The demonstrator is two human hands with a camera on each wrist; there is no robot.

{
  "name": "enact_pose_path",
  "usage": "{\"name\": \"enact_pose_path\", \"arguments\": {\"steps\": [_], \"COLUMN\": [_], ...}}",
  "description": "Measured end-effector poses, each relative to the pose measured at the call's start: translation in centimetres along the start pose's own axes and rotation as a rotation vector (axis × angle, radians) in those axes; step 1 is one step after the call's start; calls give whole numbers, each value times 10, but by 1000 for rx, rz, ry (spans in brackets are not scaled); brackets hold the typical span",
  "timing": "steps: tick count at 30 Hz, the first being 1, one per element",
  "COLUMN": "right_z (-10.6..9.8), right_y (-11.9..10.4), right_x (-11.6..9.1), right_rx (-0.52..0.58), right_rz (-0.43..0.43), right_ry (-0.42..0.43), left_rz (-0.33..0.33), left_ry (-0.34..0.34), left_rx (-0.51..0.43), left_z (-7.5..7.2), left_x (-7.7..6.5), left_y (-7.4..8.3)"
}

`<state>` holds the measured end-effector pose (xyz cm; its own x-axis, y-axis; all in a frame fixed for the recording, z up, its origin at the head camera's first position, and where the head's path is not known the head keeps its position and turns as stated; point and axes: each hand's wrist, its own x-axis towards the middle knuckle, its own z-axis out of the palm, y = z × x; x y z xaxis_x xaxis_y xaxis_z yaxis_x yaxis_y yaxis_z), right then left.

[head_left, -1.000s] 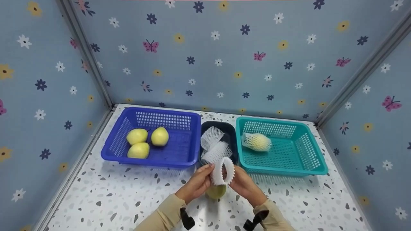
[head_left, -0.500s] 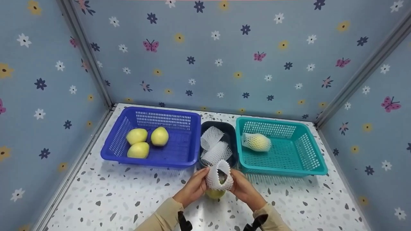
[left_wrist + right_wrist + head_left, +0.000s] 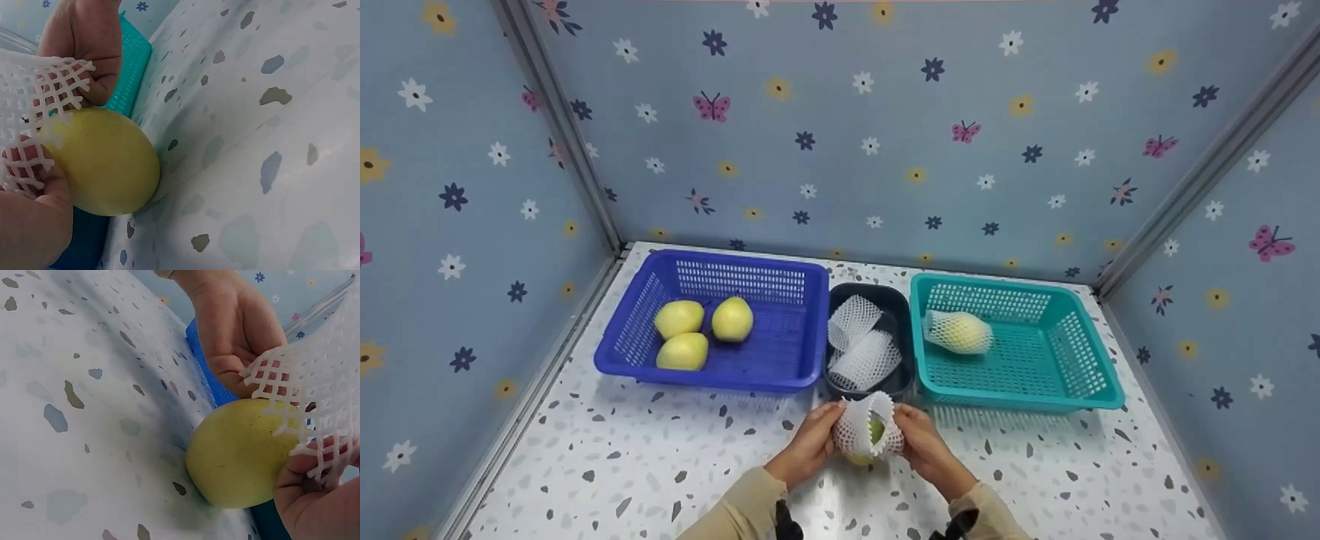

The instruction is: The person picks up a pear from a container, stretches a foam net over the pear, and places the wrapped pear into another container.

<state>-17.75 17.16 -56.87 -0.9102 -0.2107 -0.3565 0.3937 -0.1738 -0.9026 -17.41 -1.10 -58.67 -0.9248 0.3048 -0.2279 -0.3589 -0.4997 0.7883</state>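
Observation:
At the front middle of the table, my left hand (image 3: 810,442) and right hand (image 3: 926,446) pinch opposite sides of a white foam net sleeve (image 3: 851,427). Its mouth is spread and sits over the upper part of a yellow-green pear (image 3: 112,169). The pear rests on the table, its lower half bare below the net. In the right wrist view, the mesh edge (image 3: 281,391) overlaps the pear's top, with fingers showing through the holes. A dark stem shows behind the mesh there.
Three pears (image 3: 682,351) lie in a blue basket (image 3: 780,386) at left. A black tray (image 3: 896,300) behind my hands holds several foam net sleeves (image 3: 866,360). The teal basket (image 3: 1035,401) at right holds one netted pear (image 3: 962,332). Patterned walls enclose the table.
Both hands have brought the foam net sleeve down and toward me, from above the pear onto its upper part. Less of the pear shows in the head view. The baskets have not moved.

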Motion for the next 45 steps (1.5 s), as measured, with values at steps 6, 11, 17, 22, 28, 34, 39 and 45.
{"name": "enact_pose_path", "arguments": {"steps": [6,11,17,22,28,34,39,45], "right_z": [-4,-7,-9,-9,-11,-11,-12,-9], "right_y": [8,16,24,24,30,32,37,42], "right_x": [3,5,8,6,9,12,16,23], "right_rx": [-95,-159,-205,-248,-265,-286,-423,-604], "right_rz": [-1,-1,-9,0,-14,-27,-90,-246], "right_ry": [41,52,68,81,87,106,165,215], "left_rz": [23,19,10,1,-14,-28,52,160], "left_ry": [35,76,81,68,79,109,172,248], "left_rx": [70,146,159,159,195,219,361,719], "left_z": [-4,-8,-13,-13,-21,-22,-10,-16], "left_x": [2,3,2,-3,3,2,-5,9], "left_y": [-6,-10,-15,-15,-25,-28,-19,-31]}}
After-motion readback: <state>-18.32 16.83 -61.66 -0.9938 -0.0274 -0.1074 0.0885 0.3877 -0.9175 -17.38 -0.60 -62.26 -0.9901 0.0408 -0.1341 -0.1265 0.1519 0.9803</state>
